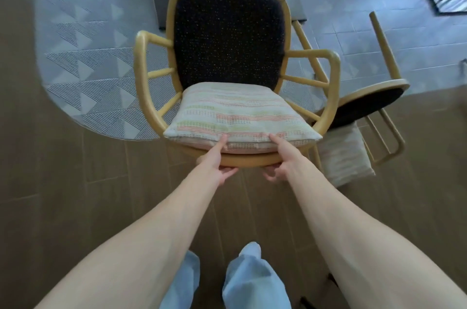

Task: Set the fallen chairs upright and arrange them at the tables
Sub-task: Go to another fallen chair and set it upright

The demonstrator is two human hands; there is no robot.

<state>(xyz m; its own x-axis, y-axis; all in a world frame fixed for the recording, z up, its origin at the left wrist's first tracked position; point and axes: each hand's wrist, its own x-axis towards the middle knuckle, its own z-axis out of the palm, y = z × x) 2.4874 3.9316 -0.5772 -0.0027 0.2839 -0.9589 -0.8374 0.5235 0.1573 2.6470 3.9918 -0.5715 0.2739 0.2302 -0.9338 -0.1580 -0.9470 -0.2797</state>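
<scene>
Gripping: both hands clamp the front seat rim of the upright armchair, frame centre.
Left hand: thumb on the striped cushion, fingers curled under the rim.
Right hand: thumb on the cushion's front edge, fingers under the rim.
Fallen chair: right of frame, on its side, legs pointing to the upper right, just behind the armchair.
Loose cushion: on the floor beside the fallen chair.
Floor: wood planks; patterned tile at upper left.

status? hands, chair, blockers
Left hand and right hand both grip front seat rim of upright chair, cushion on it. Second chair fallen, close at right, its cushion on floor.
</scene>
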